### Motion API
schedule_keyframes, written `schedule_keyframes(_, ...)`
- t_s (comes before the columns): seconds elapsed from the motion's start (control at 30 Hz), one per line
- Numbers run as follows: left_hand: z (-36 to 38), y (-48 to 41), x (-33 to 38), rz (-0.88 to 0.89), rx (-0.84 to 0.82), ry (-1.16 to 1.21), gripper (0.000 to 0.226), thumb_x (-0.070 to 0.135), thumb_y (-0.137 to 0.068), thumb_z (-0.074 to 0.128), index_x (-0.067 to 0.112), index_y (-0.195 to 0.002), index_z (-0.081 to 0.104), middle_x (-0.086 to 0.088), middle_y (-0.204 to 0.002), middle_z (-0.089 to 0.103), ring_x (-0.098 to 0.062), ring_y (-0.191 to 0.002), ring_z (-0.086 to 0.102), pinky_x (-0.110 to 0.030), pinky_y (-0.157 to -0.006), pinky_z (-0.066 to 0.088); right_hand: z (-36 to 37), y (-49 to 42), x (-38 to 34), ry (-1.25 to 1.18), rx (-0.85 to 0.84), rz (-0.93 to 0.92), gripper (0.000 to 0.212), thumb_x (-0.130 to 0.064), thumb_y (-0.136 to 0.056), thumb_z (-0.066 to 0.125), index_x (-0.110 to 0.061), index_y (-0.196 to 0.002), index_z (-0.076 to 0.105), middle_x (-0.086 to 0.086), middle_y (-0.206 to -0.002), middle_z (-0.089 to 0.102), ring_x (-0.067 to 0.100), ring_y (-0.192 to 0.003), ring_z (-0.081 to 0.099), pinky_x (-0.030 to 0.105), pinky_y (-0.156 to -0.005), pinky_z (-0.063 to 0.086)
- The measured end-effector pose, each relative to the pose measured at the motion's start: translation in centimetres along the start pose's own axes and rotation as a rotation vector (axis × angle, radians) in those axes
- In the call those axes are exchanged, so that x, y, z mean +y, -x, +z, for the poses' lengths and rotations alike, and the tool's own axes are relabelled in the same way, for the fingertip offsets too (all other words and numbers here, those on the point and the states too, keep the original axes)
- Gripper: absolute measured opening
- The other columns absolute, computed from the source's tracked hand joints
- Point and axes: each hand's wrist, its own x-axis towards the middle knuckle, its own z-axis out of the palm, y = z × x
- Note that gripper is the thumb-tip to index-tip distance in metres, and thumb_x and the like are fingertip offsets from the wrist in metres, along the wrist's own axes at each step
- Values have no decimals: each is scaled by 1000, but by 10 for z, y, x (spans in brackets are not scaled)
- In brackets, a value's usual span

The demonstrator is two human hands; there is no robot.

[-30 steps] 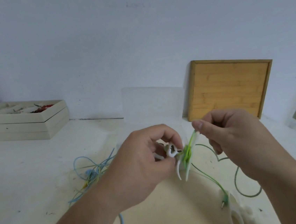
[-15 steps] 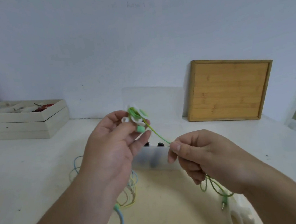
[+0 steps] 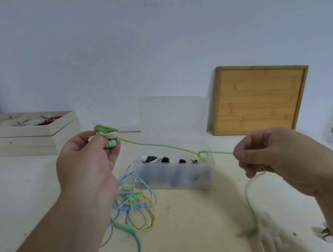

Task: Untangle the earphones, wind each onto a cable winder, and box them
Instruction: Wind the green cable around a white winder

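As left hand (image 3: pixel 85 167) grips winder (image 3: pixel 109 134), right hand (image 3: pixel 267 156) cable (image 3: pixel 163 146)

Bare left hand (image 3: pixel 85 169) and bare right hand (image 3: pixel 275 155), forearms uncovered to the frame edge, nails short.

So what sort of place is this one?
Likely a craft or sorting workbench: a scuffed white tabletop, stacked trays of small parts, and a bamboo tray leaning on the bare wall.

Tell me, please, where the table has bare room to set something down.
Bare table lies left, between the stacked trays and the left hand, and in front of the clear box, between the cable tangle and the dangling green cable. The tangle itself is crowded.
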Motion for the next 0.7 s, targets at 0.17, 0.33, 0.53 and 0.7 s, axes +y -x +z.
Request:
schedule_keyframes(0.17,3,4,-3,62,-58,-93,27,-12,-91,53,14,-84,55,-13,-94,61,-24,-84,64,-26,-72,61,-1,-8,7,28,215,-48,32,-16,-97,60,-9,-69,72,1,-62,59,17,-64,56,41,-83,51)
schedule_keyframes(0.33,3,8,-5,64,-60,-114,26,-12,-91,54,14,-85,55,-12,-95,62,-24,-85,64,-26,-75,61,-1,-11,8,35,261,9,43,-20,-103,50,-14,-62,64,-1,-59,58,20,-70,62,38,-81,44)
schedule_keyframes(0.53,-2,0,-1,48,-22,-44,24,-10,-90,56,13,-86,55,-14,-100,62,-23,-86,67,-24,-74,60,-6,-9,8,218,289,78,40,-25,-102,53,-8,-69,67,1,-54,58,21,-65,67,30,-63,40)
schedule_keyframes(0.7,5,8,-5,72,-176,-132,29,-15,-89,54,13,-86,56,-15,-98,61,-25,-85,66,-27,-73,61,-1,-13,9,406,138,58,21,-21,-98,60,-16,-83,73,0,-50,63,13,-44,61,26,-54,43)
